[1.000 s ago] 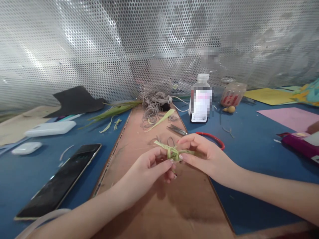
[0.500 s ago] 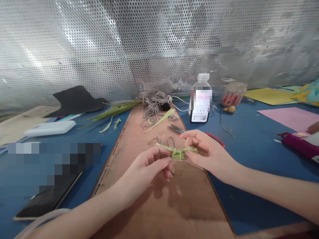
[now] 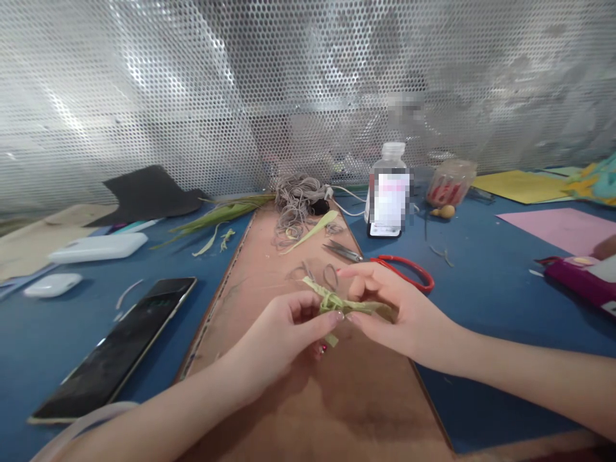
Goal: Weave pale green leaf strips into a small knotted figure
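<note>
A knotted green leaf strip is held between both hands above the brown board. My left hand pinches its left part between thumb and fingers, and a short strip end hangs below. My right hand grips the right part, thumb and fingers closed on it; the thumb tips nearly meet. Just beyond my right hand lie red-handled scissors, blades to the left. Behind the strip, thin cord loops rest on the board.
Grey cord is piled at the board's far end beside a pale leaf piece. A lit phone leans on a bottle. A dark phone lies left; a purple pouch lies right.
My right hand has moved slightly down, uncovering more of the scissors' red handles. The leaf strip has turned and sits a little lower, its right part now pointing toward my right palm.
</note>
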Demonstrator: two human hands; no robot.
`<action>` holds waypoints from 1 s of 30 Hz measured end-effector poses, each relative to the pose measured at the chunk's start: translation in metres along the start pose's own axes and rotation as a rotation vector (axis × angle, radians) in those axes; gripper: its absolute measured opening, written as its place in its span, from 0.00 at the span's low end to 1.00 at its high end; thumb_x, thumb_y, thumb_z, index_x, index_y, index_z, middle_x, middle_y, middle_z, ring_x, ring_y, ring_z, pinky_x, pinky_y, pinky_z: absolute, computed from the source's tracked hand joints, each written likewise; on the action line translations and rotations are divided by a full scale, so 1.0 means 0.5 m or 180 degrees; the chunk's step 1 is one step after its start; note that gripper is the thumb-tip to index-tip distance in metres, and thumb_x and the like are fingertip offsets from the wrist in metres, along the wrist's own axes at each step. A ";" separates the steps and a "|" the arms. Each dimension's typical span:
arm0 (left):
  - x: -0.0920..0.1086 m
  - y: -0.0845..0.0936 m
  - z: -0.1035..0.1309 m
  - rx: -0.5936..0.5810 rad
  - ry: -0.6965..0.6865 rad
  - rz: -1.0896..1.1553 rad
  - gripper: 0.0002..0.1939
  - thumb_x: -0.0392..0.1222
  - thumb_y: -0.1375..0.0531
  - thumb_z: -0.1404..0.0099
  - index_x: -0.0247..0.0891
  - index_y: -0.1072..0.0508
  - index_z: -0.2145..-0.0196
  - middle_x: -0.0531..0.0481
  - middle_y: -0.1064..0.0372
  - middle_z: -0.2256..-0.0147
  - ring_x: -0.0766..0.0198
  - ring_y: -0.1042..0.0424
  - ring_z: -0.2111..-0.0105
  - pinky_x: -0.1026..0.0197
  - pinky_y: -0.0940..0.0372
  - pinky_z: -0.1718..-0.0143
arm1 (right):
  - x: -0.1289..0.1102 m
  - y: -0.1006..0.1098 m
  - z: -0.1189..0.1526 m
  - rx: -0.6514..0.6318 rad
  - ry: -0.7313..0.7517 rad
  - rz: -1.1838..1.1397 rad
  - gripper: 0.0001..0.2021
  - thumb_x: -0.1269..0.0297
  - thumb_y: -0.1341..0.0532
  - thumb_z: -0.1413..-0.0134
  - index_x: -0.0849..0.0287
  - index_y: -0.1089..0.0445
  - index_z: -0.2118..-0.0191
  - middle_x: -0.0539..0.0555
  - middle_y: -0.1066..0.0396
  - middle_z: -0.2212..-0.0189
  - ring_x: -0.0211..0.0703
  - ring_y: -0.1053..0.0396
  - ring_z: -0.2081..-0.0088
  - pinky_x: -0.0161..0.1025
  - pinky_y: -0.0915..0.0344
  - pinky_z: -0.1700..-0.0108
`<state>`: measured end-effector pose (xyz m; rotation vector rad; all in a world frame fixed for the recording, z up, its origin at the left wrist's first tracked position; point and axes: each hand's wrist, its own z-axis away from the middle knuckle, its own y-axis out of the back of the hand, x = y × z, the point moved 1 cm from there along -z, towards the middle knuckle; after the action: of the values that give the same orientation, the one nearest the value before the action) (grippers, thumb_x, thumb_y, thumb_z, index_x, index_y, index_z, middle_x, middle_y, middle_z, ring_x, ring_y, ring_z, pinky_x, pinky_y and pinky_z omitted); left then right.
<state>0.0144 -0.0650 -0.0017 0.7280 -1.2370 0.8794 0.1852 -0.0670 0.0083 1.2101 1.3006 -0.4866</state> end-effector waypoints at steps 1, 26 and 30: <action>0.000 0.001 0.000 0.0019 -0.0012 0.0000 0.09 0.44 0.43 0.43 0.34 0.32 0.71 0.52 0.35 0.73 0.71 0.41 0.78 0.67 0.44 0.76 | 0.002 -0.001 -0.001 -0.0012 -0.0045 -0.0014 0.19 0.72 0.45 0.50 0.56 0.46 0.51 0.47 0.42 0.72 0.34 0.38 0.69 0.33 0.37 0.65; 0.000 0.008 -0.002 0.0392 -0.0083 0.0220 0.12 0.47 0.42 0.42 0.34 0.31 0.69 0.54 0.37 0.74 0.74 0.41 0.79 0.70 0.44 0.76 | -0.002 -0.011 0.004 -0.0004 -0.1378 -0.0429 0.17 0.51 0.49 0.46 0.62 0.35 0.68 0.41 0.53 0.90 0.27 0.56 0.88 0.27 0.59 0.86; 0.005 0.010 0.000 0.0488 -0.0220 0.0353 0.11 0.46 0.42 0.41 0.34 0.31 0.68 0.53 0.35 0.72 0.75 0.41 0.78 0.70 0.42 0.74 | -0.004 -0.007 0.001 0.0095 -0.1626 -0.0661 0.19 0.51 0.51 0.45 0.62 0.33 0.66 0.41 0.50 0.92 0.27 0.56 0.90 0.25 0.55 0.89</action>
<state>0.0101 -0.0620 0.0005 0.8237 -1.2908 1.0566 0.1819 -0.0694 0.0084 0.8962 0.9796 -0.9033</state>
